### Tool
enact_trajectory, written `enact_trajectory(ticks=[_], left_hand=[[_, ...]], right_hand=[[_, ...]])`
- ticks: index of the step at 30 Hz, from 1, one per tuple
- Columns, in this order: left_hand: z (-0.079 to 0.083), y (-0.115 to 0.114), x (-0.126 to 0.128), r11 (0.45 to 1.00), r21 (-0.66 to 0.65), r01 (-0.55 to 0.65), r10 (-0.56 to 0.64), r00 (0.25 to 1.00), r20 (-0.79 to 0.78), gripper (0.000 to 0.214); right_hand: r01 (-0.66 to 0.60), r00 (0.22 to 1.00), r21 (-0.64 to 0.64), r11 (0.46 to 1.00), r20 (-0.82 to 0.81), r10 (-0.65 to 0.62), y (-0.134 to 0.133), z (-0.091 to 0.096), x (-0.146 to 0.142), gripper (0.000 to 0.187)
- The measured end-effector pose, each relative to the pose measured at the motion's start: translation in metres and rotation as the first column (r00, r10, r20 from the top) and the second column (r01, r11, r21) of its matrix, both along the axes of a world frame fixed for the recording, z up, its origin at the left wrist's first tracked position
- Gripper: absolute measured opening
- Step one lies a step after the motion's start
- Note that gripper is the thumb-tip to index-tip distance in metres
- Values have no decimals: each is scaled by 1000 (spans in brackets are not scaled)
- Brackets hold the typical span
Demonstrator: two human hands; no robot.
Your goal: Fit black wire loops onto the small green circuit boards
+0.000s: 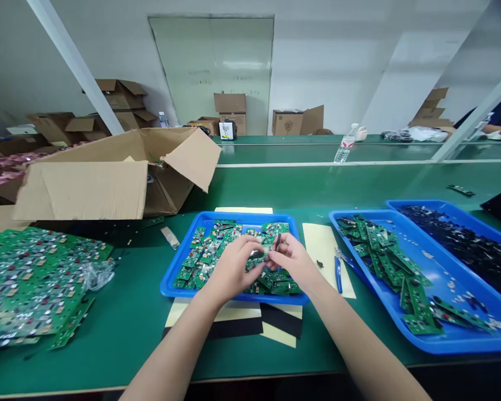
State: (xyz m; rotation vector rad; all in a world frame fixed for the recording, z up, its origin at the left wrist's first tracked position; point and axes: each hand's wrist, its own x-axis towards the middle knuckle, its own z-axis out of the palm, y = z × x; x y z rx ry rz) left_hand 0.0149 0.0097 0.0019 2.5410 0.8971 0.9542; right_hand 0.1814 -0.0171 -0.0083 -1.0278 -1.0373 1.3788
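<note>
Both hands meet over a blue tray (pixel 173 273) filled with small green circuit boards (pixel 200 259). My left hand (pixel 234 266) is closed round one small green board (pixel 259 257), gripping it from the left. My right hand (pixel 292 259) pinches the same board from the right, and a small dark part (pixel 278 240) sticks up between its fingers. The hands touch each other above the tray's middle.
Stacked green board panels (pixel 29 284) lie at left, an open cardboard box (pixel 108 172) behind them. Two more blue trays sit at right, one with boards (pixel 392 262), one with dark parts (pixel 463 245). Blue-handled cutters (pixel 338 270) rest on yellow paper. A water bottle (pixel 344 146) stands farther back.
</note>
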Motion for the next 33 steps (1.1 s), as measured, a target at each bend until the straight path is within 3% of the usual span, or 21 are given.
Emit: enact_trajectory(ticks=[4,9,13,15,17,20,24,28,33], left_hand=[[10,-4,-1,927,-376,-7,28,998,49,31],[16,0,-3,782,-622,33,-11,999,39,23],[19,2,-4,632,-766,116,74,975,208,17],[20,1,-2,537,-818,206,175,922,346,19],[20,0,2,476,-837,269,292,850,439,20],[19,-1,6,483,-839,250,391,796,462,23],[17,-3,8,535,-829,162,309,876,371,20],[18,-3,7,585,-802,123,263,906,331,18],[20,-5,7,594,-793,134,185,937,297,21]], right_hand=[[-69,990,41,997,128,64,-4,2,2,23],[-210,943,105,972,285,173,-12,5,3,18],[-74,954,195,978,301,13,-12,5,10,17],[-5,958,237,971,278,-63,-12,5,14,23],[-21,954,279,960,292,-64,-13,4,15,27],[-112,920,352,929,391,-37,-15,3,13,29],[-172,857,414,894,510,-71,-16,1,11,29],[-211,818,454,866,566,-97,-15,-1,10,26],[-204,689,551,809,668,-281,-12,-4,11,36]])
